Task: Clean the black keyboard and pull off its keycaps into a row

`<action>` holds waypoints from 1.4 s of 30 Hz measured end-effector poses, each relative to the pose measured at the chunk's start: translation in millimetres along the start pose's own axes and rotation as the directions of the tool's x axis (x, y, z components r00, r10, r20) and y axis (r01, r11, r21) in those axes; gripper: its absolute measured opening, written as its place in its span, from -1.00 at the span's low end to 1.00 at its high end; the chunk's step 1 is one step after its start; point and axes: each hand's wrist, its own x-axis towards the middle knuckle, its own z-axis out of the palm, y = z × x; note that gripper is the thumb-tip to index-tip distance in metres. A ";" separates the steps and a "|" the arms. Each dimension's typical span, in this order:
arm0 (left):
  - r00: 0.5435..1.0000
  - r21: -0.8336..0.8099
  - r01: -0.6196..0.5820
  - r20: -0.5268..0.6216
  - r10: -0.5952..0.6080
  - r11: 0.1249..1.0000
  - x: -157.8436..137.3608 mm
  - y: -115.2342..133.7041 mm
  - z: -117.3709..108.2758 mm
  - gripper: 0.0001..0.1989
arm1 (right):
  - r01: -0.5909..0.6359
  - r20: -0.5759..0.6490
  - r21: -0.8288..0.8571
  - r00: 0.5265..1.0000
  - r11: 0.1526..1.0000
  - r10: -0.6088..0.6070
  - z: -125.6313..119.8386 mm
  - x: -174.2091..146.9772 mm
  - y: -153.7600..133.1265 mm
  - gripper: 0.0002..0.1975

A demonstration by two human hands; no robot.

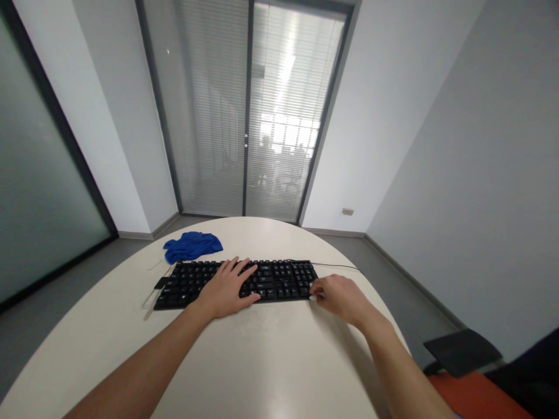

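Observation:
A black keyboard [279, 282] lies across the table in front of me, its number pad on the right. My left hand [225, 291] rests flat on its middle keys with fingers spread, covering part of them. At the keyboard's right front corner, my right hand [336, 295] is closed in a pinch. A small white thing [312, 298] shows at those fingertips, mostly hidden, its kind too small to make out. The right fingers touch or nearly touch the keyboard's edge.
A crumpled blue cloth [192, 245] lies behind the keyboard's left end. Thin pale sticks and a small black piece [161, 283] sit beside that end. A cable [336, 265] runs off right across the round table [262, 361]. A chair [463, 352] stands at the right.

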 end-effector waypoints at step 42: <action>1.000 0.007 0.000 -0.005 0.000 1.000 -0.1 0.9 -0.7 -0.24 | 0.358 -0.148 0.243 0.932 0.901 -0.331 23.3 14.9 16.4 -0.75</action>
